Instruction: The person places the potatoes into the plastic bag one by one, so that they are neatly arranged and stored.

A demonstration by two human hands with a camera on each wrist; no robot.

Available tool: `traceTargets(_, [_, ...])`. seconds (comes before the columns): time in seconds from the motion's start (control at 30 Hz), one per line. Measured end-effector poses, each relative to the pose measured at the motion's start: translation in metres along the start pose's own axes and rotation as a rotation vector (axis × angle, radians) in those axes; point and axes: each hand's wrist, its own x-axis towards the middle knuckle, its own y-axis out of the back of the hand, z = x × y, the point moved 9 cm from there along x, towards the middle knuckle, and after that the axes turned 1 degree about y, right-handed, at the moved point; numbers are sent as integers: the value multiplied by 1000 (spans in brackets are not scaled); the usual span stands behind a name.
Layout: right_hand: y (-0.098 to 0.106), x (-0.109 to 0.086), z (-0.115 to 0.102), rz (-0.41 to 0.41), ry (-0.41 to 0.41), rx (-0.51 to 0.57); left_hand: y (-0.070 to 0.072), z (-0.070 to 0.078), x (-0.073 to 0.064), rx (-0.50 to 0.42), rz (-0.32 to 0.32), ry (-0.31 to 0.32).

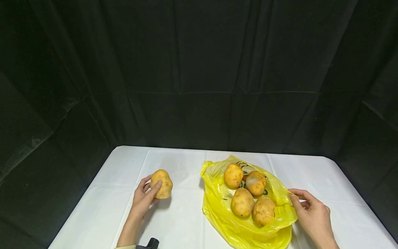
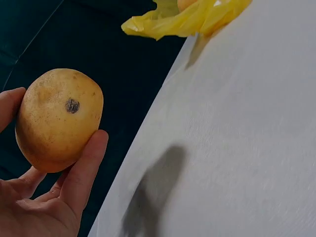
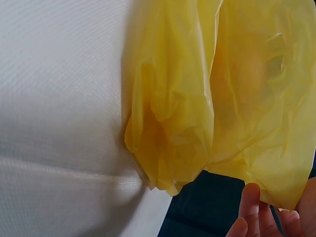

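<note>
My left hand (image 1: 144, 199) holds a potato (image 1: 162, 184) above the left part of the table, its shadow falling on the white surface. Up close in the left wrist view, this potato (image 2: 59, 120) has a dark spot, with fingers and thumb around its sides. A yellow plastic bag (image 1: 217, 214) lies to the right with its mouth spread wide. Several potatoes (image 1: 242, 202) sit inside it, over dark printing on the plastic. At the bag's right edge, my right hand (image 1: 314, 215) pinches the rim between thumb and fingers; the right wrist view shows the bag (image 3: 173, 98) stretching up from there.
A white cloth-covered table (image 1: 102, 207) with fold lines carries everything. Black curtains (image 1: 192, 69) hang behind it and along both sides. Between two potatoes in the bag, a small orange-brown patch (image 1: 245, 177) shows.
</note>
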Motion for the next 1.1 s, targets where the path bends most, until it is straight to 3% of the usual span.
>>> traceTargets(0.27, [-1,1,2,-1,-4,1,-18,-1,-3,-76,-87,23])
traceTargets(0.6, [-1,0,4,-5,-18,4,-40,-1,-6,-64,-169,26])
traceTargets(1.1, [1,0,1,10,3,2,-57,1,-8,-89,-229,20])
